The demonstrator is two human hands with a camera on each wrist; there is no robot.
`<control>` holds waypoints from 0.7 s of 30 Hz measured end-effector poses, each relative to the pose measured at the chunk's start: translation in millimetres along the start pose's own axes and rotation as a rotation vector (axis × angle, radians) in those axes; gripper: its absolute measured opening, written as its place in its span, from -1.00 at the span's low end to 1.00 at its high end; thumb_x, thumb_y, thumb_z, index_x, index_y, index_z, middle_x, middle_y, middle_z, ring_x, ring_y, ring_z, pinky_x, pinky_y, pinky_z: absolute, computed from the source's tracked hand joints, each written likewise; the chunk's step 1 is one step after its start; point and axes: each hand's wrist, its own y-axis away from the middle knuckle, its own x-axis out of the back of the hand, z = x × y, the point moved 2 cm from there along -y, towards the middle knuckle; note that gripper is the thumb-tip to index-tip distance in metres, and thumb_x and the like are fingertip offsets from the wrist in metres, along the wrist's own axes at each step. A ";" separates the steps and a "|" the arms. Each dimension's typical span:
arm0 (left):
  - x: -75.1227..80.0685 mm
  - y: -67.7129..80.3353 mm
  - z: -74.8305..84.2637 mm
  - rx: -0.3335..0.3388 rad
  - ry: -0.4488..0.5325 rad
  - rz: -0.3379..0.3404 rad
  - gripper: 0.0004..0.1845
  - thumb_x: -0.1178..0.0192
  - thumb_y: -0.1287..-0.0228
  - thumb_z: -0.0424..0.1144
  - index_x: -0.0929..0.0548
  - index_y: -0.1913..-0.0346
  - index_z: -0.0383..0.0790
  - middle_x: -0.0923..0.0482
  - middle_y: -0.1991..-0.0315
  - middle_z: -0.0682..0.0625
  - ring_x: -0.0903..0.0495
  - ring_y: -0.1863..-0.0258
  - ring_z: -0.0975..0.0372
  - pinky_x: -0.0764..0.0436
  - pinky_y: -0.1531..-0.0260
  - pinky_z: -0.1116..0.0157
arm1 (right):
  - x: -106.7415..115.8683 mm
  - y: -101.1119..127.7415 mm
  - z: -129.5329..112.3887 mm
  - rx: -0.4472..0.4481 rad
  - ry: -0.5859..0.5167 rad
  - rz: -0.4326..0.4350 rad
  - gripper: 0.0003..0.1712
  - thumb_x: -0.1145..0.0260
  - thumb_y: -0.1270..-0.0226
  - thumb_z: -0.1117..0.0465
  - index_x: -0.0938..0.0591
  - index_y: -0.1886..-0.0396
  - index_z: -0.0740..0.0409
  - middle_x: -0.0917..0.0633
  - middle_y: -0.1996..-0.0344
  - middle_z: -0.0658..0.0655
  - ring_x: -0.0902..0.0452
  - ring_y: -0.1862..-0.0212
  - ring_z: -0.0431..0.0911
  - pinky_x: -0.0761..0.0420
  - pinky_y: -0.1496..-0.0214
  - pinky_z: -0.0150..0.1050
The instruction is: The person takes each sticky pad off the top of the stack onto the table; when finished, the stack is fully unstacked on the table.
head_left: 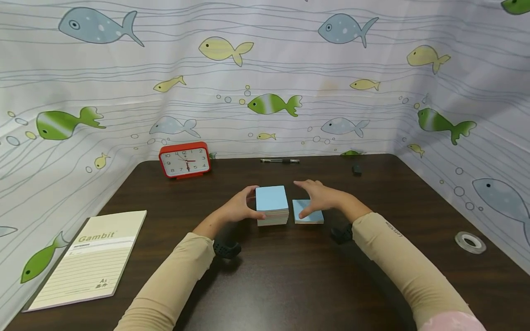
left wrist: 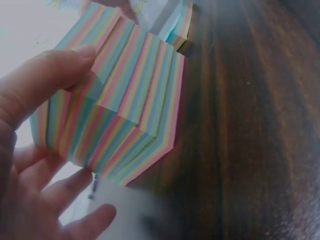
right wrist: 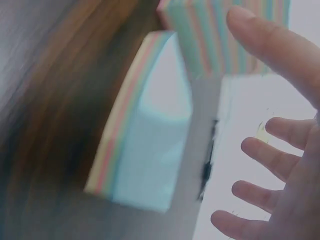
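Head view: the tall note-paper block (head_left: 272, 205) stands at the centre of the dark tabletop (head_left: 290, 276). The left hand (head_left: 240, 207) lies at its 9 o'clock, thumb and fingers curled against the block's left side, gripping it. A thin blue pad (head_left: 308, 212) lies flat just beside the block, at its 3 o'clock. The right hand (head_left: 320, 195) rests over that pad with fingers relaxed and nearly straight, fingertips touching its top. A red clock (head_left: 184, 160) sits at 10 o'clock from the block, a pen (head_left: 280, 160) at 12 o'clock, a lined notebook (head_left: 89, 257) at 8 o'clock, a tape roll (head_left: 469, 242) at 4 o'clock.

Left wrist view: the thumb (left wrist: 50, 75) presses the striped, stepped side of the block (left wrist: 125, 105); the fingers (left wrist: 65, 200) curl beneath.

Right wrist view: blurred; the hand (right wrist: 280, 165) is spread wide, holding nothing, beside the pad (right wrist: 150, 155).
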 end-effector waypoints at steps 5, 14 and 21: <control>-2.0 -0.3 -2.1 -0.005 -0.003 -0.006 -0.01 -0.41 0.20 -0.16 -0.03 -0.28 -0.30 -0.10 -0.23 -0.17 -0.15 -0.19 0.00 -0.20 -0.09 0.05 | 2.4 -3.5 -22.7 0.066 0.001 -0.013 0.13 -0.42 0.14 -0.04 0.02 -0.34 0.16 -0.11 -0.24 0.24 0.02 -0.21 0.16 -0.23 -0.06 0.11; -1.5 -0.8 -5.1 -0.030 -0.014 -0.011 -0.08 -0.39 0.17 -0.17 -0.10 -0.24 -0.32 -0.18 -0.18 -0.16 -0.20 -0.16 0.01 -0.24 -0.07 0.09 | -6.4 -24.8 -52.6 0.098 0.082 0.011 0.12 -0.39 0.14 -0.11 -0.01 -0.32 0.23 -0.13 -0.24 0.24 -0.02 -0.21 0.13 -0.22 -0.10 0.03; -4.8 -2.5 -8.7 -0.028 -0.014 -0.019 -0.09 -0.39 0.17 -0.17 -0.09 -0.24 -0.32 -0.17 -0.20 -0.15 -0.19 -0.17 0.03 -0.24 -0.08 0.11 | -13.6 -33.5 -56.2 0.090 0.109 0.026 0.09 -0.41 0.16 -0.08 -0.08 -0.29 0.29 -0.28 -0.11 0.25 -0.27 -0.01 0.03 -0.38 0.04 -0.12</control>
